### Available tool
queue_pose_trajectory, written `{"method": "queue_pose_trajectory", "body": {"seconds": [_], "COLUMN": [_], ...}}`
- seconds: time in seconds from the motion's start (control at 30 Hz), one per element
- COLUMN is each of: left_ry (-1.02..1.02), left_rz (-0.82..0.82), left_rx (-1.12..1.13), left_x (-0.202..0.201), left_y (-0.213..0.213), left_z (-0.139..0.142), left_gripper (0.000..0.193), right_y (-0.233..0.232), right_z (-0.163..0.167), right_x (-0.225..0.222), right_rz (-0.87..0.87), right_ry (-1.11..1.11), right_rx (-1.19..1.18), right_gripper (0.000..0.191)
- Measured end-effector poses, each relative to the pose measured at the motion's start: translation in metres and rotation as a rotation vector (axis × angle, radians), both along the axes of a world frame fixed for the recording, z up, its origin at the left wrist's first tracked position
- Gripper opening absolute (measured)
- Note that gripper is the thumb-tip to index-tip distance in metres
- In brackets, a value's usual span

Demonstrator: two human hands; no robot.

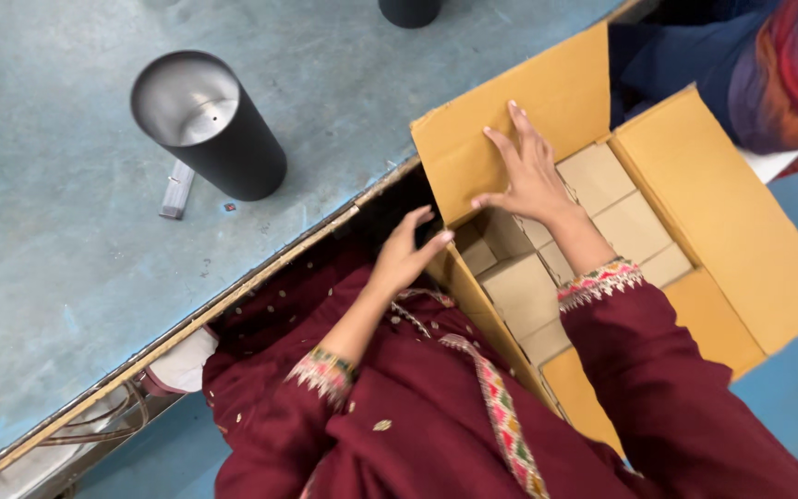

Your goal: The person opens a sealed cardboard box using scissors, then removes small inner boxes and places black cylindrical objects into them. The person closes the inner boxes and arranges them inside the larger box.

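While the open cardboard carton (722, 212) sits before the person, packed with small brown boxes (521, 291), the right hand (530, 176) presses flat, fingers spread, against its far flap. The left hand (404, 254) rests open on the near wall's outside, grasping nothing.

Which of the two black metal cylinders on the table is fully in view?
The black metal cylinder at upper left, its open mouth showing; the other cylinder is cut off by the top edge.
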State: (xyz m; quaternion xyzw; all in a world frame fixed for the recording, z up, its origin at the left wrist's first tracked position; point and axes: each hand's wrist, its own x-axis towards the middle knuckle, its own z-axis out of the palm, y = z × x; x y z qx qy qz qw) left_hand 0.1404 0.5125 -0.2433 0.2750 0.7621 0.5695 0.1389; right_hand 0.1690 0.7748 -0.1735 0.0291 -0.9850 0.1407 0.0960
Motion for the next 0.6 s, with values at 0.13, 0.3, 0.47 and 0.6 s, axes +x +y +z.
{"method": "queue_pose_trajectory", "body": {"seconds": [0.13, 0.3, 0.47, 0.6], "left_ry": [-0.369, -0.388, -0.3, -0.316], "left_rz": [0.037, 0.009, 0.044, 0.049], "left_rx": [-0.094, -0.18, -0.13, -0.171], "left_x": [0.003, 0.036, 0.065, 0.082], "left_y": [0.048, 0.049, 0.03, 0.022], "left_z": [0.007, -0.002, -0.012, -0.014], "left_gripper": [0.076, 0.078, 0.081, 0.086], "right_y": [-0.001, 0.005, -0.007, -0.019], "right_z": [0.007, 0.015, 0.017, 0.02], "right_x": [-0.001, 0.008, 0.022, 0.029], "right_rz": [0.01, 0.079, 0.195, 0.3], "right_ry": [-0.103, -0.186, -0.169, -0.146], "right_rx": [0.051, 0.251, 0.3, 0.289], "right_gripper": [0.142, 0.139, 0.127, 0.124]}}
